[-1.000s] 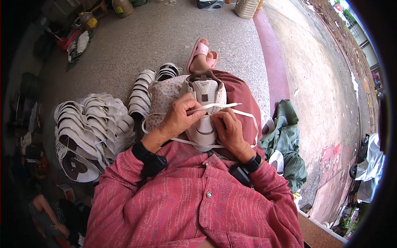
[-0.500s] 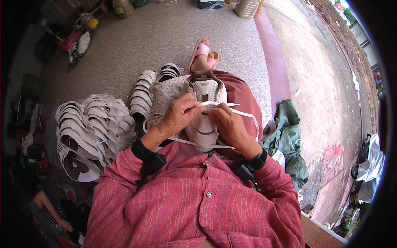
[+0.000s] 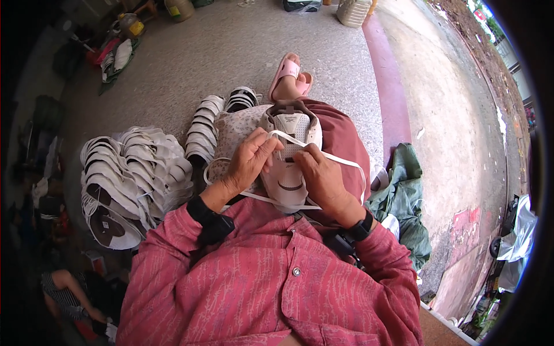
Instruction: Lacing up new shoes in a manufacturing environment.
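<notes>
A white shoe upper (image 3: 288, 173) lies on my lap, toe toward me. My left hand (image 3: 249, 161) pinches a flat white lace (image 3: 340, 161) at the eyelets on the upper's left side. My right hand (image 3: 320, 176) grips the same lace on the right side, fingertips at the tongue. The lace loops out to the right over my red trousers and also trails under the toe. A patterned cloth (image 3: 231, 130) covers my left thigh.
Stacks of white shoe uppers (image 3: 130, 176) are piled on the concrete floor at my left, with a shorter row (image 3: 203, 127) by my knee. My foot wears a pink slipper (image 3: 285, 72). A green cloth (image 3: 404, 196) lies at right. Another person's arm (image 3: 69, 288) shows at lower left.
Both hands have shifted slightly along the lace, the right hand moving from the upper's toe side up toward the tongue. The lace loop at the right is pulled wider.
</notes>
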The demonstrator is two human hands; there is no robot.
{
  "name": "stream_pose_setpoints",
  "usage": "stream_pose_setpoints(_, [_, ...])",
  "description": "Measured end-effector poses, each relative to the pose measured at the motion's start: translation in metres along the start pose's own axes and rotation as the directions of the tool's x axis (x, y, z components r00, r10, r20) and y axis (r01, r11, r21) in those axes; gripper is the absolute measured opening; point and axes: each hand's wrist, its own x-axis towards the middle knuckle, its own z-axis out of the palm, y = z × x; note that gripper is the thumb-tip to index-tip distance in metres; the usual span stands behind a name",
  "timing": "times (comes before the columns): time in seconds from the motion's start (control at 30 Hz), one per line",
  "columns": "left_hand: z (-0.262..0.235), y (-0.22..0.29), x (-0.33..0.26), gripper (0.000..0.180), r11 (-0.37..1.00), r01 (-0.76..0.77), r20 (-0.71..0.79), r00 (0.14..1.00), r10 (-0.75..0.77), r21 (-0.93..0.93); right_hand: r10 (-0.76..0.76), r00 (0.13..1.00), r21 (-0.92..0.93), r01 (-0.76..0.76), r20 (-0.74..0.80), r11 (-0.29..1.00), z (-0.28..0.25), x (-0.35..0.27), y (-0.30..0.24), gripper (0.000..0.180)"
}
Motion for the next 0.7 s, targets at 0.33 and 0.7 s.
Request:
stream_pose_setpoints(0.33, [-0.002,-0.016,-0.005,0.013,0.949,-0.223,0.092,0.974,0.208,0.223,0.020,0.979,0.055,-0.032,0.204,0.998,-0.014,0.009,0.004,0.013])
stream_pose_setpoints(0.7, [-0.026,-0.013,-0.019,0.010,0.992,-0.009,-0.036,0.999,0.014,0.123,0.155,0.987,0.217,-0.161,0.046,0.963,-0.014,-0.014,0.003,0.021])
